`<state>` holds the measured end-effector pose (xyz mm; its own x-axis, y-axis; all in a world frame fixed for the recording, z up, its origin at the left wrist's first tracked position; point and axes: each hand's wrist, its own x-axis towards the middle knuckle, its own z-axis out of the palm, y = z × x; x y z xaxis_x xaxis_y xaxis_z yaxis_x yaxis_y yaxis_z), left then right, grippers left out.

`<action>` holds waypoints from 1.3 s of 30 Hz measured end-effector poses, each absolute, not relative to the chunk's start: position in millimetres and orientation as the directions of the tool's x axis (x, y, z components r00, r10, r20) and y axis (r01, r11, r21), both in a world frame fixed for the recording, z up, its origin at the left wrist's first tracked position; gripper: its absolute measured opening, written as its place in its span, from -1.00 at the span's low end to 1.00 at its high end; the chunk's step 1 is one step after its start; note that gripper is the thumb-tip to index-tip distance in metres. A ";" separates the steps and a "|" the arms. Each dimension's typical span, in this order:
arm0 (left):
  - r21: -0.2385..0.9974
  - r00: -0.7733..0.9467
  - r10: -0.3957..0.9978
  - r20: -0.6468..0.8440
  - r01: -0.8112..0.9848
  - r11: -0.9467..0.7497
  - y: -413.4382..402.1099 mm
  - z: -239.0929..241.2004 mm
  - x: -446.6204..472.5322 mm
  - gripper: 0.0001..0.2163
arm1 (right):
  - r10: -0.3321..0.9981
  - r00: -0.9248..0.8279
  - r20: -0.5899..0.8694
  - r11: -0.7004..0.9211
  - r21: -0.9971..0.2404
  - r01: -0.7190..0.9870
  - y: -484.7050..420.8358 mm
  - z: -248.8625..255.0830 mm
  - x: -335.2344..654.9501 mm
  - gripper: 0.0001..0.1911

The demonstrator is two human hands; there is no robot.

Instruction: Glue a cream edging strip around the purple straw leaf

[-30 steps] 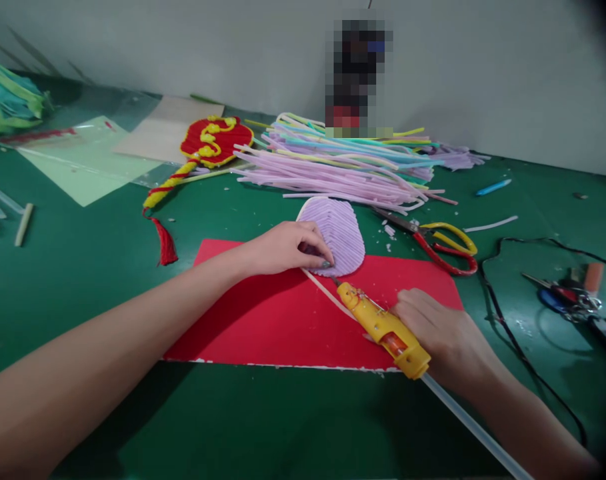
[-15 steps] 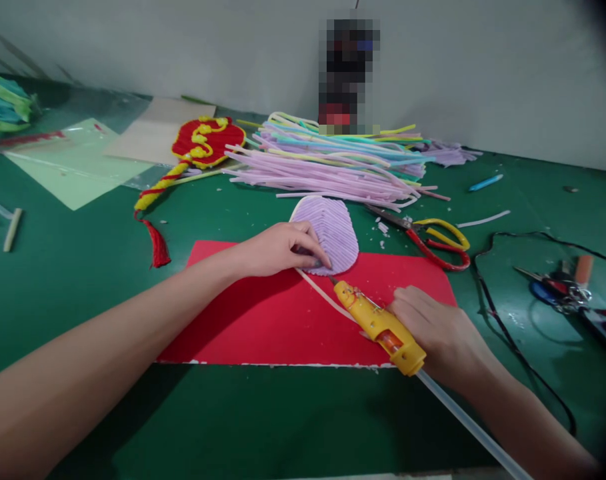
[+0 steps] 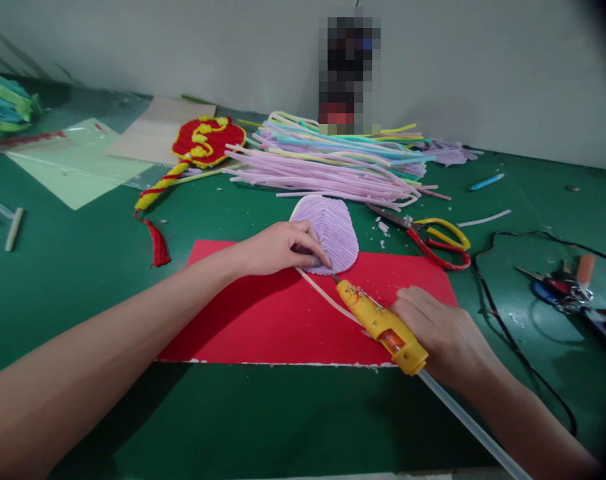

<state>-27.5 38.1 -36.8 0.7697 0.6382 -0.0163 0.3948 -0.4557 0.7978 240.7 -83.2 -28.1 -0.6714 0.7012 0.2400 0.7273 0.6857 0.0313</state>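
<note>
- Centre of frame: purple oval piece [image 3: 333, 230] is pressed down by left hand [image 3: 277, 248], fingertips flat on its lower edge; nothing clasped.
- It lies on the top edge of red sheet [image 3: 283, 320].
- Yellow glue gun [image 3: 383, 325] is gripped in right hand [image 3: 440, 337], nozzle at the oval's lower rim.
- Scissors [image 3: 427, 237] seen right of oval, strip pile [image 3: 327, 167] behind it.

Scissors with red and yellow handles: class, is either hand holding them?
No, the scissors lie alone on the table; the right hand grips the glue gun.

left hand [image 3: 283, 249] pressing purple oval [image 3: 333, 230], glue gun [image 3: 383, 327]
</note>
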 end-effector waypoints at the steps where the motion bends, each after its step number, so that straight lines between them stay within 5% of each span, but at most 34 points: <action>1: 0.798 0.770 0.638 -0.016 0.394 -0.455 38.1 -36.8 -27.4 -0.85 | 0.704 -0.670 0.235 0.684 0.030 0.729 -83.6 -28.4 241.1 -0.68; 39: 0.784 0.769 0.638 -0.044 0.423 -0.455 39.8 -36.3 -28.2 -0.85 | 0.730 -0.638 0.244 0.649 0.044 0.759 -84.5 -23.5 247.7 -0.71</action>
<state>-28.2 39.8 -36.3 0.7686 0.6382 -0.0435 0.4225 -0.4555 0.7836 247.7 -84.5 -23.5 -0.6381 0.7302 0.2443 0.7595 0.6490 0.0441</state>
